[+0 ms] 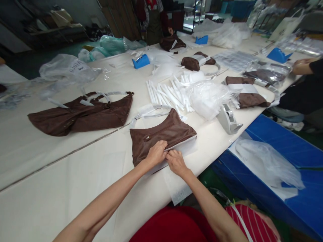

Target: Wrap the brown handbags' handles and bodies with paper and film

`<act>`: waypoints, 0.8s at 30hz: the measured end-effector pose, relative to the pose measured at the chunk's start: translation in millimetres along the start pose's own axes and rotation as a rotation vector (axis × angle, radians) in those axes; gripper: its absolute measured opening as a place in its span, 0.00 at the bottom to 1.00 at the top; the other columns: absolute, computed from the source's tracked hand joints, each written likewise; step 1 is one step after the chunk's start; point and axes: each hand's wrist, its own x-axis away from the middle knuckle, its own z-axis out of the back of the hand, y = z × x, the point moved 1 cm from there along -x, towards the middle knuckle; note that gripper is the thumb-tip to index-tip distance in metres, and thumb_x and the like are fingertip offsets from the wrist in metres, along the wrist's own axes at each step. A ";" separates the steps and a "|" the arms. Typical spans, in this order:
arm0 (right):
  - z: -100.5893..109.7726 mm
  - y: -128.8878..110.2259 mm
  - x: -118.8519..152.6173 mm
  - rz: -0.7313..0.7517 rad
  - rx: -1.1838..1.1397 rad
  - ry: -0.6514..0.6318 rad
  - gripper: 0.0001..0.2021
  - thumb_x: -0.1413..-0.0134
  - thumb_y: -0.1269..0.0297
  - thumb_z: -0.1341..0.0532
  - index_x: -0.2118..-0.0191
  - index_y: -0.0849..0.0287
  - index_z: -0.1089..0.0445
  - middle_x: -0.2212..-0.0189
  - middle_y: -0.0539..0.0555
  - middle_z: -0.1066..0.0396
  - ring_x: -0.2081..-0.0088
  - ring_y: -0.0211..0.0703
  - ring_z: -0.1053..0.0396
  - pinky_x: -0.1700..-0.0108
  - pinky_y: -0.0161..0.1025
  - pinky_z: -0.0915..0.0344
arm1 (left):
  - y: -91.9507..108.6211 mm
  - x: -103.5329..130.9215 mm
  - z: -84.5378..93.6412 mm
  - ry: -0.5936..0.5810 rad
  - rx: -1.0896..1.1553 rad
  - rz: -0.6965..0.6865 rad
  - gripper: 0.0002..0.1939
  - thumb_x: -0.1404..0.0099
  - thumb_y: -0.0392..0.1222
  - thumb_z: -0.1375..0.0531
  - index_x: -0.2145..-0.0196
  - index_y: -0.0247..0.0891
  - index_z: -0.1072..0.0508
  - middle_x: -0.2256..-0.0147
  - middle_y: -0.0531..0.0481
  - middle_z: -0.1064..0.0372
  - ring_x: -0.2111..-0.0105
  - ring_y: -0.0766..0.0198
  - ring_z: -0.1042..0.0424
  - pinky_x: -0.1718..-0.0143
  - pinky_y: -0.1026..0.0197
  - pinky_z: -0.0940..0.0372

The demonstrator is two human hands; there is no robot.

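A brown leather-look handbag lies on the table before me, its strap wrapped in white. White paper runs along the bag's near edge and partly under it. My left hand grips that edge with curled fingers. Close beside it, my right hand is closed on the white paper, fingertips against the bag's edge. A thin white sheet hangs over the table's edge below my right hand. What lies under my fingers is hidden.
A larger brown bag lies to the left. Beyond my bag are white rolls, clear plastic bags and a grey tape dispenser. Another person's hand is at the right, near a plastic-covered bag. A blue bin stands below the table.
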 end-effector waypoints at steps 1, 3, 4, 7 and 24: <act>0.4 2.8 1.1 0.037 -0.003 0.010 0.12 0.35 0.70 0.47 0.52 0.56 0.29 0.58 0.57 0.30 0.55 0.49 0.39 0.56 0.46 0.46 | -1.1 2.1 -4.3 0.034 0.018 -0.024 0.12 0.39 0.31 0.44 0.57 0.39 0.31 0.45 0.41 0.33 0.43 0.52 0.36 0.46 0.50 0.35; 1.1 9.1 4.2 0.106 -0.005 0.013 0.12 0.36 0.70 0.45 0.50 0.56 0.30 0.56 0.56 0.29 0.54 0.49 0.39 0.54 0.46 0.45 | -3.8 5.9 -15.4 0.108 0.056 -0.086 0.14 0.40 0.29 0.45 0.57 0.38 0.30 0.42 0.39 0.34 0.40 0.51 0.39 0.41 0.47 0.38; 1.2 12.5 4.7 0.132 -0.001 -0.004 0.12 0.37 0.71 0.45 0.51 0.56 0.29 0.56 0.56 0.29 0.53 0.49 0.38 0.53 0.46 0.45 | -5.3 7.4 -21.9 0.143 0.067 -0.110 0.15 0.41 0.27 0.46 0.57 0.37 0.29 0.42 0.39 0.34 0.39 0.51 0.39 0.39 0.46 0.39; 2.5 23.6 0.4 0.190 0.018 -0.065 0.11 0.37 0.72 0.45 0.55 0.54 0.27 0.54 0.55 0.27 0.51 0.49 0.37 0.52 0.47 0.44 | -10.1 10.0 -43.0 0.211 0.044 -0.125 0.20 0.43 0.24 0.49 0.55 0.35 0.29 0.41 0.37 0.34 0.37 0.50 0.39 0.36 0.42 0.42; 65.6 167.0 27.6 -0.497 -0.333 0.863 0.16 0.38 0.50 0.47 0.58 0.53 0.28 0.60 0.61 0.27 0.58 0.56 0.28 0.62 0.51 0.28 | -21.1 13.5 -119.0 0.780 -0.201 -0.169 0.24 0.43 0.21 0.56 0.64 0.43 0.28 0.44 0.47 0.29 0.41 0.59 0.33 0.40 0.45 0.34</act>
